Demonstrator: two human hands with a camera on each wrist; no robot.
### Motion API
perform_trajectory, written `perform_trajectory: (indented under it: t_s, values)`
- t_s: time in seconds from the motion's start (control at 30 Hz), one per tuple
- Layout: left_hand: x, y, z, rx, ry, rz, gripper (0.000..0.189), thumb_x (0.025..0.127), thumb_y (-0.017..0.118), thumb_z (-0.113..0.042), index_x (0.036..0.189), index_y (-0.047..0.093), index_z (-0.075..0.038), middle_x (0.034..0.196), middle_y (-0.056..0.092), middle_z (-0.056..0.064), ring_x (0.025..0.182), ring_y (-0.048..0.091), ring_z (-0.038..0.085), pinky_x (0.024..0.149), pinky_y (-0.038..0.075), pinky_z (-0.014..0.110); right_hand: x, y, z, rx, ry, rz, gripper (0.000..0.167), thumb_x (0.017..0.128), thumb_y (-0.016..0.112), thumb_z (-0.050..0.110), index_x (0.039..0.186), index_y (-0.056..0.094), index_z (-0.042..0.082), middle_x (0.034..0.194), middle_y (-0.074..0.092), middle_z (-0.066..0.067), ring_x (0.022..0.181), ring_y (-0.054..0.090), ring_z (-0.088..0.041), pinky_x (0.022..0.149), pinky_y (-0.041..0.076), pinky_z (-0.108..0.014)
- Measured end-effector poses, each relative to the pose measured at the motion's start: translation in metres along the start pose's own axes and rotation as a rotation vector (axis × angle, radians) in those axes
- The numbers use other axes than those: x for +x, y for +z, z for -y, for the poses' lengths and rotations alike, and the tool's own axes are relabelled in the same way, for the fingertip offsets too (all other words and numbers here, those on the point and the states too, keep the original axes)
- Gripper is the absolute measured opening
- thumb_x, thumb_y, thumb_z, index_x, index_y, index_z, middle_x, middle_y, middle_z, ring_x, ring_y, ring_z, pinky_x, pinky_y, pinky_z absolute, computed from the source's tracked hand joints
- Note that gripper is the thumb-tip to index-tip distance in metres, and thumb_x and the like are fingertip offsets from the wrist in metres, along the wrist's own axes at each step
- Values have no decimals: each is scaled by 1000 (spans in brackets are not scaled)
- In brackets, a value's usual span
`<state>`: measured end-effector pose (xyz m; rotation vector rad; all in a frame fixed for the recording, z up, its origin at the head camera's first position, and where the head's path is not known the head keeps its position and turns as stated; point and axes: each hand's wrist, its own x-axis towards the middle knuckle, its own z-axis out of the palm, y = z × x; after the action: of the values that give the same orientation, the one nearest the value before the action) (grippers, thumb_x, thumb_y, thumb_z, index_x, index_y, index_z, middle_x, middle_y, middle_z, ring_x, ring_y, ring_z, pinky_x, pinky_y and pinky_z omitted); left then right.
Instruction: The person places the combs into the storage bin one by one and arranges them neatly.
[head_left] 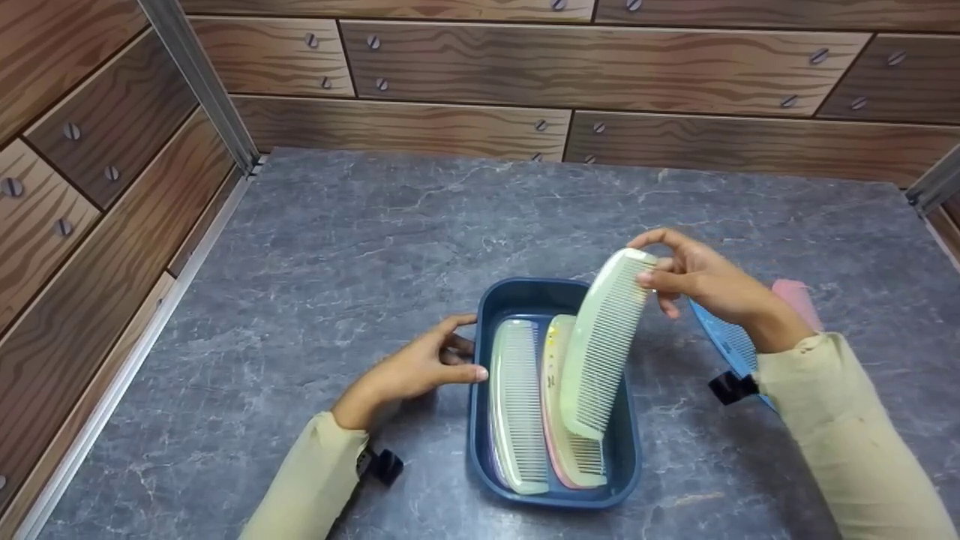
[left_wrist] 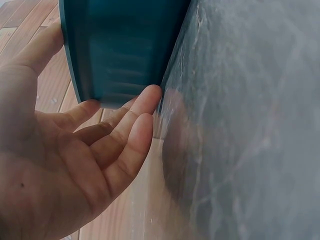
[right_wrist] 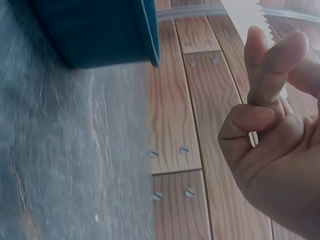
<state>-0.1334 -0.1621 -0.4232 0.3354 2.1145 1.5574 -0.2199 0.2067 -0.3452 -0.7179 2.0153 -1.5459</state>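
Observation:
My right hand (head_left: 705, 277) pinches a pale green comb (head_left: 604, 345) by its upper end and holds it tilted over the right part of a dark blue plastic tub (head_left: 630, 480). In the right wrist view only a white strip of this comb (right_wrist: 245, 12) shows beyond the fingers. Inside the tub lie a light green comb (head_left: 517, 405) on the left and a cream comb with a pink edge (head_left: 551, 405) beside it, partly covered by the raised one. My left hand (head_left: 420, 364) touches the tub's left side, thumb at the rim, fingers loosely bent against the outer wall.
A blue comb (head_left: 724, 337) and a pink comb (head_left: 796, 300) lie on the grey marbled table (head_left: 360, 247) to the right, partly hidden by the right forearm. Wood-patterned walls (head_left: 465, 67) stand at the back and left.

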Motion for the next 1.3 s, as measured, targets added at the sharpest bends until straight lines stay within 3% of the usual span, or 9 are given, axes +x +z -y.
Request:
perform_trajectory:
  t_s: [0.27,0.53,0.8,1.07,1.3]
  values:
    - [-1,-1,-2,21,-7,13,83,87,73,-30,152,25,-11,132,54,20,106,63,23,95,52,38,20,20,5,-34,61,86,43,98,55,12,134,33,3,86,71,-3,45,48,-8,41,44,-25]
    - [-1,-1,-3,16,-2,3,83,86,74,-28,151,26,-10,126,57,19,98,64,19,88,53,33,37,38,10,-99,95,167,44,99,53,13,134,29,2,84,68,-3,54,53,-10,54,47,-27]
    - [-1,-1,-3,25,-7,1,83,86,74,-29,151,26,-11,128,56,19,98,64,19,86,53,33,46,51,9,-132,110,234,41,101,50,12,135,30,2,84,66,-4,55,56,-10,58,50,-27]
    - [0,-2,-3,30,-19,10,83,86,73,-32,152,26,-12,131,55,19,100,64,19,81,53,31,55,61,6,-172,179,260,40,101,49,14,137,32,6,82,67,-7,61,59,-13,54,41,-24]
    - [0,-2,-2,25,-8,23,82,87,72,-31,152,25,-12,133,52,19,102,65,22,79,52,31,62,68,2,-187,193,283,38,102,48,12,136,34,8,87,68,-5,70,65,-16,59,43,-26]
